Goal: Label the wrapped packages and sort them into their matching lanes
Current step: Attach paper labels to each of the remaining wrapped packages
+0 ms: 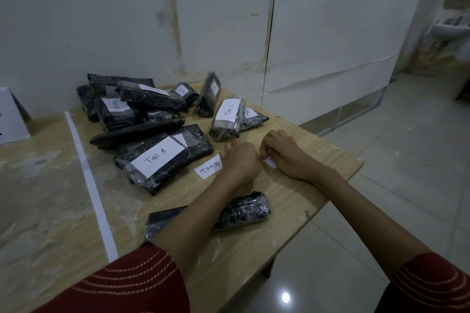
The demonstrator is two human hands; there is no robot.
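Both hands meet over the wooden table (300, 185) near its right edge. My left hand (240, 157) and my right hand (282, 152) have curled fingers that pinch a small white paper label (270, 162) lying between them. A loose label reading "TIM B" (209, 167) lies just left of my left hand. An unlabelled black wrapped package (244, 211) rests under my left forearm. A package labelled "Tim A" (162, 157) sits to the left, and one labelled "Tim C" (227, 117) stands behind my hands.
Several more black wrapped packages (132, 107) are piled at the back near the white wall. A white tape strip (89, 180) runs across the table as a lane line. A white box (10, 117) stands at far left. Tiled floor (396, 160) lies right of the table.
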